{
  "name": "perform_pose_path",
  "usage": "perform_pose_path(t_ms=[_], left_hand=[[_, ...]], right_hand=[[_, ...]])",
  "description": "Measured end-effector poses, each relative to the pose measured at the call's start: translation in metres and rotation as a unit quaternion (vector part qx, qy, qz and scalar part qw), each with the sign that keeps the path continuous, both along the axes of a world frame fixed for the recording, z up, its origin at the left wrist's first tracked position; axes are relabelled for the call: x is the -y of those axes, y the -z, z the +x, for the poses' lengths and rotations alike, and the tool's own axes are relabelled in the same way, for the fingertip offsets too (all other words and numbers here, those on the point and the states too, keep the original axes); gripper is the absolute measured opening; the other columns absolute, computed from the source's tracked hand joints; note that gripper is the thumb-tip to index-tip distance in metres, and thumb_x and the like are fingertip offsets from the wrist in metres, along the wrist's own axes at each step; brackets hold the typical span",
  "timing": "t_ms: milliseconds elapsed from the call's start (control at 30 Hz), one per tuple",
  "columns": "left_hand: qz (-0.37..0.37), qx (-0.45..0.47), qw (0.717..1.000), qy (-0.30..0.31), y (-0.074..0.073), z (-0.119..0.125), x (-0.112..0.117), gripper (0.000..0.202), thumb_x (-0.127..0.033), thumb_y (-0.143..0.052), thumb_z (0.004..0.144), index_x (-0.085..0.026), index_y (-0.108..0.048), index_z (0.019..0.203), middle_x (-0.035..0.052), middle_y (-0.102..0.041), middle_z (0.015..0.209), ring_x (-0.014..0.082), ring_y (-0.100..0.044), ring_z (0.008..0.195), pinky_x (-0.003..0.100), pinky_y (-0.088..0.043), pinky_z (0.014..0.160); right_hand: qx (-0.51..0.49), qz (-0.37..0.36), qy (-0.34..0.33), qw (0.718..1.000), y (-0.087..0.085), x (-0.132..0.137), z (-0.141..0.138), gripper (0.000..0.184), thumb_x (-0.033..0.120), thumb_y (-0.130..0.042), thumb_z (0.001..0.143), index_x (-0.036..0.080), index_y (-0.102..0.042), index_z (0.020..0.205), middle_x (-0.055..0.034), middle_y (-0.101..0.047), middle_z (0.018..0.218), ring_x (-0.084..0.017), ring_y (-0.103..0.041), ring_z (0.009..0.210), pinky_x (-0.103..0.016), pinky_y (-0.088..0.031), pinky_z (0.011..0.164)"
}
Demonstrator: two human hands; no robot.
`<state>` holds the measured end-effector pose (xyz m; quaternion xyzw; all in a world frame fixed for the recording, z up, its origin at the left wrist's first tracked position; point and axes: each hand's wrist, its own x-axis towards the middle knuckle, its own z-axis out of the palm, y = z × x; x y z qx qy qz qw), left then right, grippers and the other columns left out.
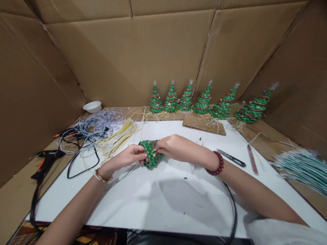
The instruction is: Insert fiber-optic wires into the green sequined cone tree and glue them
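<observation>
A small green Christmas tree [151,160] with red garland lies on its side above the white tabletop, between my two hands. My left hand [135,153] is closed on its left end, with the fingertips at the base edge. On the tree's upper right side, the thumb and fingers of my right hand [170,146] are pinched together at the garland. A thin pale strand shows by those fingertips; whether it is wire or thread I cannot tell. A thin wire runs down from the tree near my left wrist.
Several finished-looking trees [201,102] stand along the back. Bundled yellow-white wires [120,136], tangled clear wires [94,126], a white bowl [92,107] and a glue gun [46,163] lie left. Thread snips [231,158] and green-white strips [301,168] lie right. Cardboard walls [127,61] surround the table.
</observation>
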<state>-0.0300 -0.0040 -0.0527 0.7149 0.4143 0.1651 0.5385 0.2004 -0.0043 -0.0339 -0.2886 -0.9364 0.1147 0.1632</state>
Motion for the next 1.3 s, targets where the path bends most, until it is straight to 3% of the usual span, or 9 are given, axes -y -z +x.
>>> perform_pose_path(t_ms=[267,467,633,867,967,1100,1200,1300], left_hand=[[0.004,0.02,0.999,-0.04,0.01,0.005,-0.001,0.033,-0.044,-0.067,0.073,-0.012,-0.062,0.065,0.0004,-0.057,0.058,0.0106,-0.049,0.053,0.022,-0.039,0.052],[0.023,0.008,0.999,-0.034,0.01,0.006,-0.001,0.033,-0.043,-0.061,0.076,-0.012,-0.058,0.062,-0.0014,-0.051,0.056,0.0105,-0.045,0.054,0.023,-0.035,0.052],[0.029,0.0,0.999,-0.03,0.009,0.005,-0.001,0.035,-0.044,-0.059,0.078,-0.013,-0.055,0.062,-0.0027,-0.045,0.056,0.0101,-0.04,0.055,0.023,-0.031,0.051],[0.019,-0.012,1.0,-0.014,0.008,0.004,0.002,0.035,-0.044,-0.059,0.079,-0.011,-0.06,0.066,-0.003,-0.043,0.055,0.0093,-0.035,0.053,0.023,-0.026,0.049],[0.022,-0.007,0.999,-0.023,0.009,0.005,0.002,0.035,-0.043,-0.06,0.078,-0.011,-0.06,0.064,-0.0027,-0.045,0.055,0.0098,-0.038,0.054,0.023,-0.028,0.05],[0.017,0.041,0.997,-0.07,0.013,0.008,0.0,0.031,-0.041,-0.063,0.076,-0.012,-0.061,0.068,-0.0017,-0.05,0.058,0.0104,-0.043,0.055,0.023,-0.034,0.054],[-0.003,0.068,0.992,-0.107,0.015,0.013,0.002,0.031,-0.041,-0.065,0.073,-0.011,-0.059,0.066,-0.0009,-0.052,0.058,0.0103,-0.044,0.055,0.024,-0.035,0.055],[-0.006,0.086,0.987,-0.134,0.014,0.02,0.006,0.033,-0.042,-0.068,0.072,-0.011,-0.059,0.064,-0.0003,-0.053,0.059,0.0105,-0.045,0.055,0.024,-0.036,0.055]], right_hand=[[-0.09,0.0,0.006,0.996,0.016,-0.002,-0.001,0.011,0.014,-0.054,0.09,0.015,-0.063,0.084,-0.0037,-0.067,0.081,-0.013,-0.06,0.073,-0.023,-0.041,0.064],[-0.065,0.152,-0.029,0.986,0.027,-0.001,0.004,0.018,0.01,-0.045,0.093,0.014,-0.061,0.085,-0.0044,-0.062,0.077,-0.014,-0.054,0.073,-0.025,-0.041,0.065],[-0.028,0.284,-0.057,0.957,0.022,0.002,0.004,0.027,0.011,-0.038,0.096,0.013,-0.058,0.077,-0.0037,-0.056,0.07,-0.015,-0.048,0.067,-0.026,-0.039,0.065],[0.029,0.309,-0.08,0.947,0.016,0.006,0.004,0.03,0.008,-0.034,0.096,0.015,-0.055,0.077,-0.0033,-0.055,0.071,-0.015,-0.047,0.068,-0.028,-0.036,0.065],[0.01,0.265,-0.077,0.961,0.02,0.004,0.004,0.03,0.009,-0.033,0.097,0.016,-0.056,0.079,-0.0045,-0.057,0.074,-0.016,-0.049,0.07,-0.029,-0.037,0.067],[-0.118,0.089,0.01,0.989,0.026,-0.002,0.004,0.014,0.019,-0.045,0.096,0.015,-0.054,0.085,-0.0046,-0.059,0.081,-0.015,-0.053,0.076,-0.026,-0.039,0.069],[-0.169,-0.035,0.094,0.98,0.027,-0.003,0.003,0.019,0.025,-0.044,0.096,0.017,-0.049,0.081,-0.001,-0.056,0.077,-0.013,-0.051,0.07,-0.024,-0.037,0.065],[-0.169,-0.095,0.131,0.972,0.028,0.001,-0.001,0.027,0.026,-0.039,0.098,0.019,-0.044,0.073,0.0022,-0.05,0.068,-0.012,-0.046,0.063,-0.024,-0.033,0.062]])
